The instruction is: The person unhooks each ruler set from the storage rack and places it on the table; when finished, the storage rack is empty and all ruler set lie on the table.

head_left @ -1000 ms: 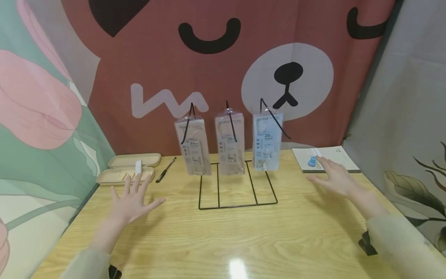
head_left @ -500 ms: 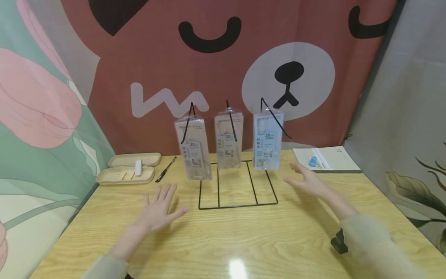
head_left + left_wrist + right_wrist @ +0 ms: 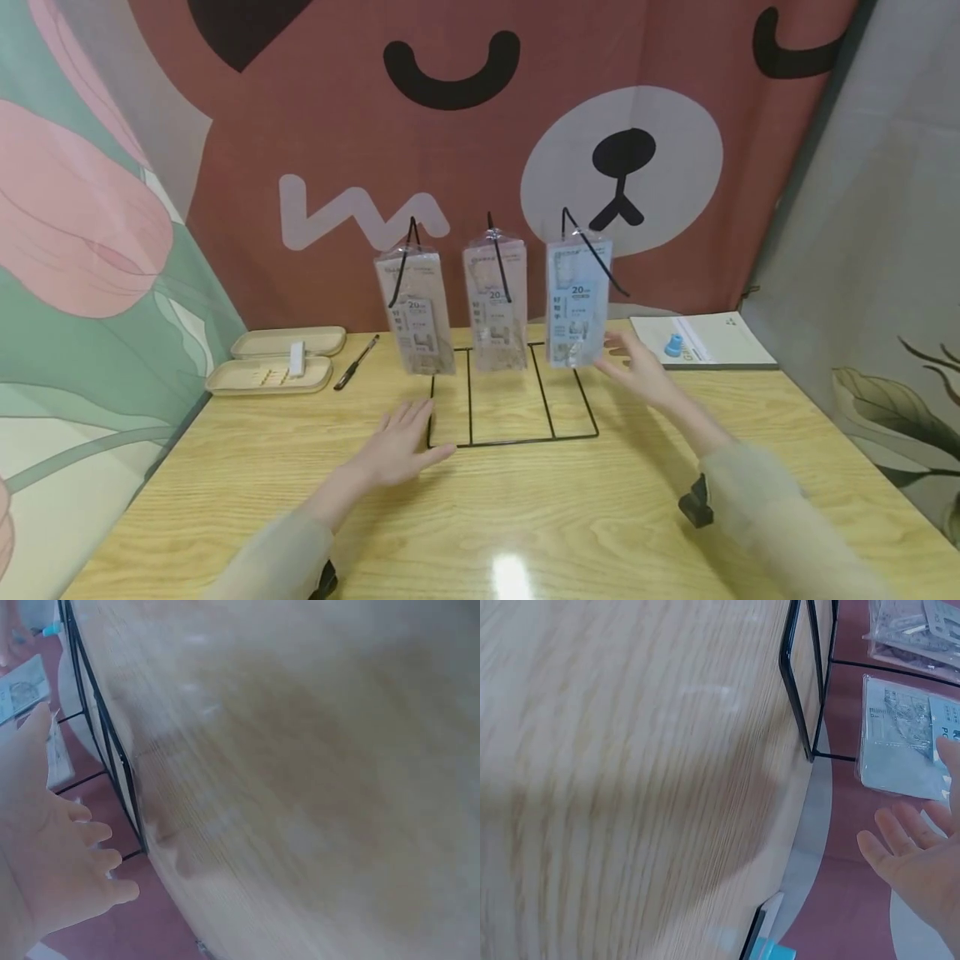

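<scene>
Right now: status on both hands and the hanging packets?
Left hand open, at rack base. Right hand open, beside blue packet, contact unclear. Three packets hanging. Nothing in the way.

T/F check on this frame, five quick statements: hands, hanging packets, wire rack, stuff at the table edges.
1. Three packets hang from the wire rack. True.
2. The right hand grips the blue packet. False: its fingers are straight and spread beside the packet, with no grip on it.
3. The left hand lies open by the rack's front left corner. True.
4. The pen lies on the notebook. False: it lies on the table at the left, next to the beige case.
5. A small blue thing sits on the notebook. True.
</scene>
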The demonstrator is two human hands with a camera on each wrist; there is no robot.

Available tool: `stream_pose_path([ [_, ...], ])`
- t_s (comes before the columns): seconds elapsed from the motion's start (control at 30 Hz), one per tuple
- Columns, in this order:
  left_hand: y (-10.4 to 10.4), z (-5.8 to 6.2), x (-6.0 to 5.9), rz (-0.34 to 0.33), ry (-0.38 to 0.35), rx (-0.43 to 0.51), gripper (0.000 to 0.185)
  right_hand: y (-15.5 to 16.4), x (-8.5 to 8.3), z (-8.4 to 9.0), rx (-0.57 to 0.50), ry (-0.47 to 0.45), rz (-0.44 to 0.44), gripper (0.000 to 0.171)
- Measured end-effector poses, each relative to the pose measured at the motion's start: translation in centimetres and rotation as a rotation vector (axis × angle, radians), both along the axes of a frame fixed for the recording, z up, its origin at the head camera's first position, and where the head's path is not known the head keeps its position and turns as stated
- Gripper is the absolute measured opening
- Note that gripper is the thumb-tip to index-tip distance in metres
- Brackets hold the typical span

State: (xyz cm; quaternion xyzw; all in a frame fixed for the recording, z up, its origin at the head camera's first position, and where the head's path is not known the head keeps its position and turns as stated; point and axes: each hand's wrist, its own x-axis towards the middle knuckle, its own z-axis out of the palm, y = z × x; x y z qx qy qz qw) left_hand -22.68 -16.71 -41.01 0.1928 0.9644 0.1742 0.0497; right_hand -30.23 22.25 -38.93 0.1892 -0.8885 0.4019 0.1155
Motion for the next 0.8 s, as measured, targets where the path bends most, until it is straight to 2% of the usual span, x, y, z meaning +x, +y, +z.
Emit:
stream_pose_path([
  [0.23,0.8,-0.5,-1.3,-0.016,-0.043,0.015,0.082,-0.9,-0.3,0.1,-0.035,-0.054,-0.035,0.045],
  [0.4,0.7,-1.2,-1.7,-0.036,-0.056,-0.022,0.077,-1.6,-0.7,0.2,-0.063,-0.028,-0.047,0.034],
  [0.63,0.5,-1.5,-1.6,-0.017,-0.069,-0.014,0.076,-2.8,-1.4,0.1,-0.163,-0.134,0.009,0.045],
  [0.8,0.5,-1.7,-1.7,-0.009,-0.074,-0.013,0.075,-3.3,-1.3,0.1,-0.205,-0.173,-0.024,0.045],
])
